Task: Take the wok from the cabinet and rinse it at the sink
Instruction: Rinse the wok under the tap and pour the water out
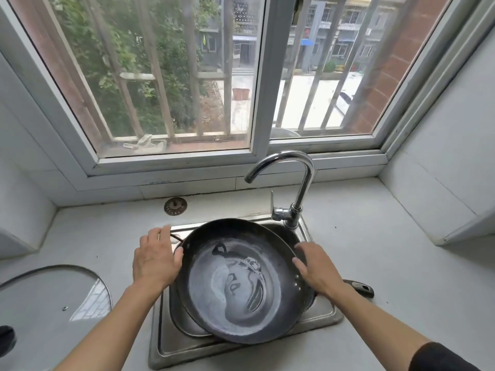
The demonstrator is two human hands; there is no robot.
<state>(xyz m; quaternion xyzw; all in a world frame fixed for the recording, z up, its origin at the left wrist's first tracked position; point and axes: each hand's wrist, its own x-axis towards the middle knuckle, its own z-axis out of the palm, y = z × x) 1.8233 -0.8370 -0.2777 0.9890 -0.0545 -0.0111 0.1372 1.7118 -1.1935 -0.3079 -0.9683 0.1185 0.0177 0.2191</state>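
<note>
Nearest the camera, two bare forearms reach forward over the pale surface [375, 236], the right one with a dark sleeve at its lower end. The wok [241, 285] sits in the small steel sink [171, 341], tilted, its near rim overhanging the front of the basin and its far rim lower toward the tap; its dark inside is wet, with streaks and a shallow pool of water near the middle. The left hand [155, 261] lies at the wok's left rim, fingers straight and close together, the thumb touching the rim beside a thin wire loop handle; it presses rather than grips. The right hand [316, 269] lies over the wok's right rim, fingers spread and relaxed, fingertips on the inner wall just above a row of small rivets, so the wok lies between the two hands. Just behind the right wrist, the wok's dark long handle [360, 287] sticks out over the surface. At the left edge, a glass lid [53, 298] rests flat on the surface, with a black knob partly cut off at the frame edge. Behind the sink, a chrome gooseneck faucet [300, 183] rises at the basin's back right corner, its spout curving left above the wok; no stream shows. A round drain strainer [175, 206] lies on the surface behind the sink's left corner. Farthest is a barred window [262, 76] with trees and buildings beyond.
</note>
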